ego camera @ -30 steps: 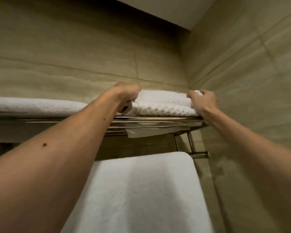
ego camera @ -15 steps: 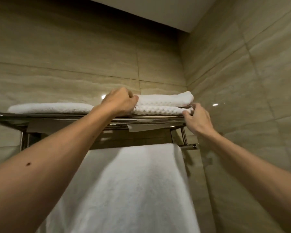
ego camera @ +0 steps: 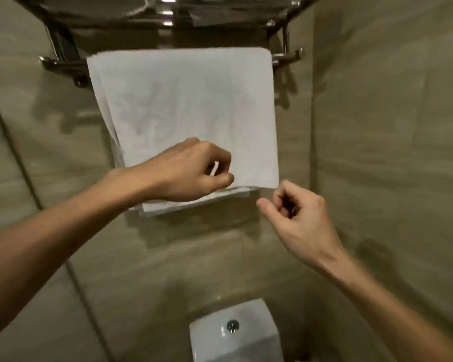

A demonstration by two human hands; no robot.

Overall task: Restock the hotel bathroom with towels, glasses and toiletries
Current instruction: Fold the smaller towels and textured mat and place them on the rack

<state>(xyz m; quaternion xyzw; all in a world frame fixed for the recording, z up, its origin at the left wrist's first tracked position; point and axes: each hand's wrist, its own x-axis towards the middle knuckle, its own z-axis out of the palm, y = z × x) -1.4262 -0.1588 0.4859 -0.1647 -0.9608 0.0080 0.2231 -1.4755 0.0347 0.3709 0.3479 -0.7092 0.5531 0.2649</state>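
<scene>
White folded terry towel [ego camera: 183, 105] is hung over the chrome rail [ego camera: 285, 57] under the chrome rack shelf [ego camera: 168, 14], flat against the beige tiled back wall [ego camera: 63, 142]. Its right edge is set near the corner with the beige side wall [ego camera: 390, 126]; open wall is seen left of it and below its bottom hem. White toilet cistern [ego camera: 246, 335] is seen well below.

Left hand [ego camera: 188, 171] is held palm-down in front of the towel's lower part, fingers [ego camera: 220, 155] curled, thumb close to them; a grip on the cloth cannot be told. Right hand [ego camera: 298, 212] is held just below the towel's bottom right corner, apart from it, fingers [ego camera: 285, 194] curled in, nothing held.
</scene>
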